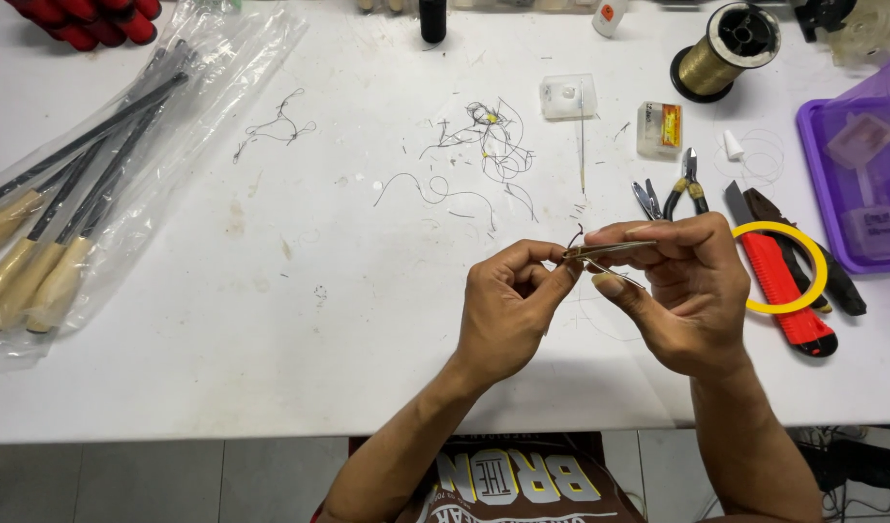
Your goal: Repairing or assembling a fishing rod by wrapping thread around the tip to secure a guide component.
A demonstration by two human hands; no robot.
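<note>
The thin metal tweezers (608, 251) sit level in the air just above the near half of the white table (271, 320), pinched between the thumb and fingers of the right hand (682, 291), which are clamped tight on them. At their tip a short dark reddish thread (575, 235) curls upward. The left hand (508, 305) meets that tip, thumb and forefinger pressed together on it, and a fine wire trails down below the tweezers.

It looks like a fiddly threading or tying step, mid-way; the next move would seem to call for a steady, tiny pull without losing the pinch.

Counting outward from the tweezers: just behind them, 1 pair of small pliers (687, 184); to the right, 1 red utility knife (784, 291) under 1 yellow ring (780, 230); further right, 1 purple tray (821, 184). Behind, 1 tangle of wire scraps (493, 140), 2 small clear boxes, 1 spool of gold wire (721, 48). Far left, 1 plastic bag of wooden-handled tools (67, 203); I cannot count those surely.
</note>
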